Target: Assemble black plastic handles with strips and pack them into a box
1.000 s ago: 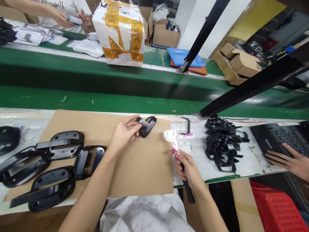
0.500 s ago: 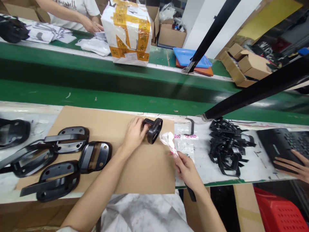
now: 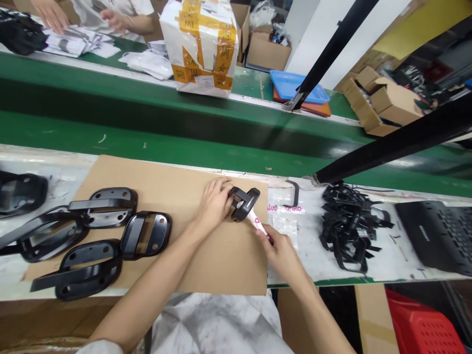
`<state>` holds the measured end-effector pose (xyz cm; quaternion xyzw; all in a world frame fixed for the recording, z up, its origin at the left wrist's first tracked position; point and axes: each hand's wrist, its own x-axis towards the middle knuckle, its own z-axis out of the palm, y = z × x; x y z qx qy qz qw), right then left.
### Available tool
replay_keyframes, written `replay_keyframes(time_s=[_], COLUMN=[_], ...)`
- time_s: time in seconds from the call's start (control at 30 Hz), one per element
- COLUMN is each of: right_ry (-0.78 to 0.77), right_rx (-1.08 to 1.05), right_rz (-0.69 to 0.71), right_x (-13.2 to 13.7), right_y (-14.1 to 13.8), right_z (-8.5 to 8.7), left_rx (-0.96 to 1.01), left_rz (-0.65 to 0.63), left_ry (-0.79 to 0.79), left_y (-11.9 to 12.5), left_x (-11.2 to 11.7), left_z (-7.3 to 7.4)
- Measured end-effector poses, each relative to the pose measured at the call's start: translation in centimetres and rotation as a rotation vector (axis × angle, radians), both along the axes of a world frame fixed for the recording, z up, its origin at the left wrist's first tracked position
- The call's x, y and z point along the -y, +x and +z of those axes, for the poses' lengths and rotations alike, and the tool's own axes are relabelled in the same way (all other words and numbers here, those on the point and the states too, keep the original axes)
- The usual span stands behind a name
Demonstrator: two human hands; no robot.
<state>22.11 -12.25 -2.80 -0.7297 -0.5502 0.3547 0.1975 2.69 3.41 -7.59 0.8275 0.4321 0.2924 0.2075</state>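
My left hand (image 3: 216, 199) is closed on a black plastic part (image 3: 246, 205), an oval frame with a raised strap-like handle, tilted up on the cardboard. In my right hand (image 3: 278, 248) is a hammer-like tool (image 3: 258, 222) wrapped in white plastic with pink print. Its wrapped head end meets the black part and is partly hidden by it. Similar black parts lie left of my hands, among them one oval frame (image 3: 158, 235) close to my left forearm. A single black bracket (image 3: 295, 192) rests beyond my right hand.
A cardboard sheet (image 3: 221, 265) covers the bench before me. To the right are a heap of black strips (image 3: 346, 226) and a black grille-like panel (image 3: 427, 236). A slanted black post (image 3: 368, 152) rises behind them. A taped box (image 3: 201, 49) and a co-worker's hand (image 3: 118, 20) are across.
My right hand has brought the wrapped tool up against the black part, which has shifted slightly right with my left hand. The hand on the panel at right has left view.
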Motion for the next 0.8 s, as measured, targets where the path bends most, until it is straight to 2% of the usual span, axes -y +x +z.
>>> replay_keyframes(time_s=[0.13, 0.57, 0.8], right_ry=[0.025, -0.043, -0.063], right_rx=[0.050, 0.135, 0.086], right_rz=[0.006, 0.072, 0.061], right_x=[-0.3, -0.6, -0.5], right_y=[0.5, 1.0, 1.3], right_z=[0.1, 0.5, -0.2], left_rx=[0.004, -0.011, -0.011], left_rz=[0.005, 0.008, 0.009], left_ry=[0.016, 0.037, 0.039], left_y=[0.0, 0.1, 0.2], left_x=[0.0, 0.2, 0.1], left_z=[-0.2, -0.2, -0.3])
